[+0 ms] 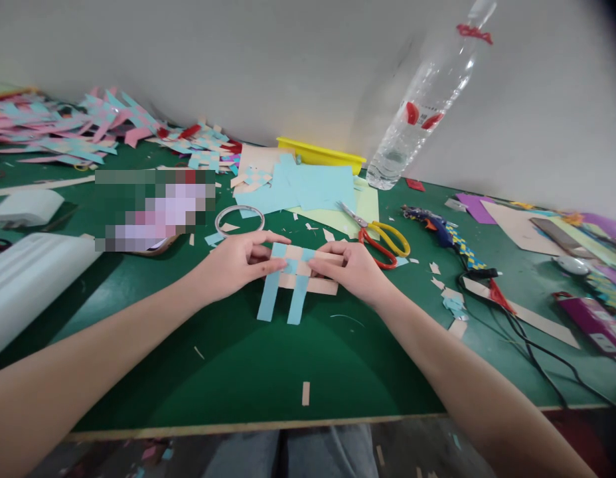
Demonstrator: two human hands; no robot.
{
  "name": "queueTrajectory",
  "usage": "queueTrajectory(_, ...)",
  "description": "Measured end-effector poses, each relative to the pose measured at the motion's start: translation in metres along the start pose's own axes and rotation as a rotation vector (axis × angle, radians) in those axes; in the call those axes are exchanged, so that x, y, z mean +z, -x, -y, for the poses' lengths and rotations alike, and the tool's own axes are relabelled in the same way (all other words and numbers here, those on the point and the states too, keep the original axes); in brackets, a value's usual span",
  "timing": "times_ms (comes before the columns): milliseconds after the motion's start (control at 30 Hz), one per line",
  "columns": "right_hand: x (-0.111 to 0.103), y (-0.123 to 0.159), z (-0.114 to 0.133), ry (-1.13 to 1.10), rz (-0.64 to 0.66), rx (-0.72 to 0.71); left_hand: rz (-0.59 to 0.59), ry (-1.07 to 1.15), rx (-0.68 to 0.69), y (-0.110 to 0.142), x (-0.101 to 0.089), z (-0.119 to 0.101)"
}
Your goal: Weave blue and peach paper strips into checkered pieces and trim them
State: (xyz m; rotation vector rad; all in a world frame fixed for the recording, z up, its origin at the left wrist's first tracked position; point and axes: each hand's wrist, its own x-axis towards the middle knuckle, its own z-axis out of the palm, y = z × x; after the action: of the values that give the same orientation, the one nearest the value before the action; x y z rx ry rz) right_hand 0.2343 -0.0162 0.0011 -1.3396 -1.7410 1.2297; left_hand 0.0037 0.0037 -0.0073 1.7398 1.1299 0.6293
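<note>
Both ways, snug and square the small checkered weave of flat light-blue and peach paper strips (291, 265), pinched over the flat green tabletop (268, 378) between thumb and fingers of bare left hand (238, 262) and bare right hand (358, 271), ideally without creasing, tension even.

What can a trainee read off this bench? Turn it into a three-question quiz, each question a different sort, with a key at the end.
1. What do the left hand and the right hand hold between them?
A) a plastic cup
B) a woven paper piece
C) a pen

2. True or false: the scissors lie on the green table with their tips pointing away from the person.

3. Fill in the colour: the clear bottle has a ____ band around its narrow upper part.

Key: 1 B; 2 true; 3 red.
</note>
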Motion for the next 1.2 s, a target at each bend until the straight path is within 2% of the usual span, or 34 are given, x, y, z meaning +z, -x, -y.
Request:
queueTrajectory(233,0.0,0.001,-0.001,-0.169,-0.07,0.004,-0.018,0.146,-0.058,-0.001,-0.001,0.0)
queueTrajectory(367,0.002,0.0,0.002,-0.205,-0.104,0.044,-0.012,0.13,-0.062,0.0,-0.002,-0.001)
queueTrajectory(533,0.002,0.001,0.0,-0.184,-0.038,0.056,-0.051,0.096,-0.036,0.001,-0.003,-0.002)
queueTrajectory(700,0.001,0.0,-0.005,-0.143,-0.062,0.009,-0.024,0.092,-0.009,0.002,-0.003,-0.005)
queueTrajectory(867,0.001,0.003,0.0,-0.133,-0.026,-0.001,0.008,0.084,0.017,0.002,-0.003,-0.004)
queueTrajectory(1033,0.005,0.008,0.007,-0.125,-0.016,0.056,0.055,0.132,0.001,0.002,-0.002,0.001)
queueTrajectory(1200,0.009,0.009,0.007,-0.066,-0.022,0.068,0.025,0.117,0.023,0.002,0.0,-0.001)
